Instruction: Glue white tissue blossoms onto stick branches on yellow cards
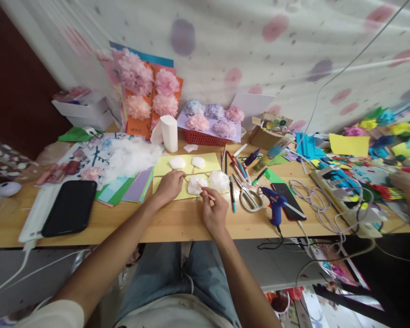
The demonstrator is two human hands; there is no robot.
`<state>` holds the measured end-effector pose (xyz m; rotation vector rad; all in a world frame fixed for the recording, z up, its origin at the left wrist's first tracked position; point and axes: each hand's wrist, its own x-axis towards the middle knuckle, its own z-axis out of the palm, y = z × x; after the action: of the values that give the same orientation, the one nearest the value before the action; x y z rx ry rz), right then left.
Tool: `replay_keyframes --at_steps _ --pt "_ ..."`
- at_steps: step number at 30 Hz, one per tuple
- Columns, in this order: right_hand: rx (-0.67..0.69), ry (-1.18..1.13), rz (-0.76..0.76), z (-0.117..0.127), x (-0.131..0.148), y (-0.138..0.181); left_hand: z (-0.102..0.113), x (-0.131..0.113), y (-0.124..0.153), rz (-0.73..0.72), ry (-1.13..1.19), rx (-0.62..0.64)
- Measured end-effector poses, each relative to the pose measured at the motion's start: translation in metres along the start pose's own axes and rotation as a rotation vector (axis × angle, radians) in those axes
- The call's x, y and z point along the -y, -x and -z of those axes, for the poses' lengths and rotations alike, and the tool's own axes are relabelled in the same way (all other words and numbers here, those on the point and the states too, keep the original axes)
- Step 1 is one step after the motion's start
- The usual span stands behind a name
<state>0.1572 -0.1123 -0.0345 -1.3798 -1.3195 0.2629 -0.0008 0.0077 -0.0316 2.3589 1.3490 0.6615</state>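
Note:
A yellow card [160,165] lies on the table before me, with brown lines drawn like a branch. Two smooth white pads [177,162] sit along its upper half. Below them are a white cotton tuft [195,185] and a rounder cotton ball [219,181]. My left hand [170,187] rests on the card's left part, fingers bent together, tips just left of the tuft; what they pinch, if anything, is hidden. In a pinch, my right hand [214,210] holds a thin wooden stick [205,187], its tip at the tuft.
Scissors [250,195], pens [233,196], a blue glue gun [274,202] and a phone [289,201] lie to the right. Loose cotton [131,157], coloured papers [136,186] and a black phone [70,207] are leftward. Another person's hand [408,184] works at far right, beyond a power strip [341,200].

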Motion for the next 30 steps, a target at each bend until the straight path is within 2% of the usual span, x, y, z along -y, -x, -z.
replay_keyframes --at_steps 5,11,19,23,26,30 --pt "-0.052 -0.030 0.014 0.001 0.002 -0.001 0.001 -0.001 0.000 -0.006 0.001 -0.003" --pt "0.045 -0.007 0.048 -0.004 0.000 -0.003 0.001 -0.002 0.000 -0.013 0.001 0.006" --pt "-0.041 0.052 0.158 0.004 0.009 0.003 0.001 -0.001 -0.001 0.010 -0.010 0.029" --pt "-0.097 0.054 0.102 0.006 0.006 0.004 0.010 -0.003 0.002 -0.002 -0.018 0.075" --pt "-0.185 0.033 0.028 0.008 0.001 0.005 0.021 -0.003 0.008 -0.047 -0.053 0.166" --pt "-0.177 0.011 -0.047 0.008 -0.004 0.005 0.031 0.003 0.023 -0.131 -0.131 0.256"
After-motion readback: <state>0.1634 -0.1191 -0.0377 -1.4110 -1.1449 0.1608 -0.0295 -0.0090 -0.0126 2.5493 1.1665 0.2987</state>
